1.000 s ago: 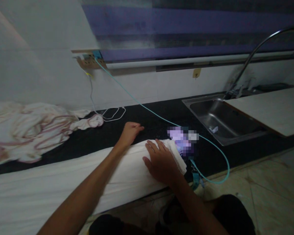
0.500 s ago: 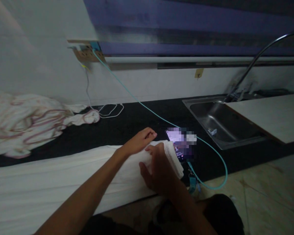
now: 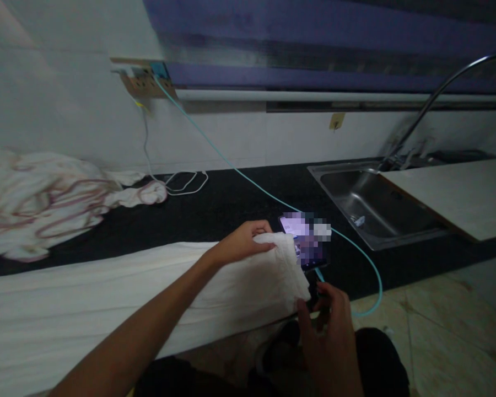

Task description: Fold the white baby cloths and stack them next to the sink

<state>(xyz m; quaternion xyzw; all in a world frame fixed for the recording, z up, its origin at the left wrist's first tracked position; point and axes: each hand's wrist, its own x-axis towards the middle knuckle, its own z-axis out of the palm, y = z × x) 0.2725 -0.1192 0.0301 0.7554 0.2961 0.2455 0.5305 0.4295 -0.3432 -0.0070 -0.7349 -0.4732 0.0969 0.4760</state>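
Note:
A long white folded cloth (image 3: 149, 286) lies along the front of the black counter (image 3: 231, 204). My left hand (image 3: 242, 242) pinches the cloth's far right corner. My right hand (image 3: 328, 325) grips the near right corner at the counter's front edge, fingers curled on the fabric. Just past the cloth's right end a phone (image 3: 303, 237) lies with its screen lit, joined to a teal cable (image 3: 215, 149).
A crumpled white and pink cloth (image 3: 45, 198) lies at the back left. White cable (image 3: 182, 184) loops by the wall under a socket strip (image 3: 143, 80). A steel sink (image 3: 376, 204) with a curved tap (image 3: 434, 96) sits on the right beside a pale board (image 3: 458, 193).
My left hand moved right and took the far corner of the cloth. My right hand left the top of the cloth and dropped to its near corner at the counter edge.

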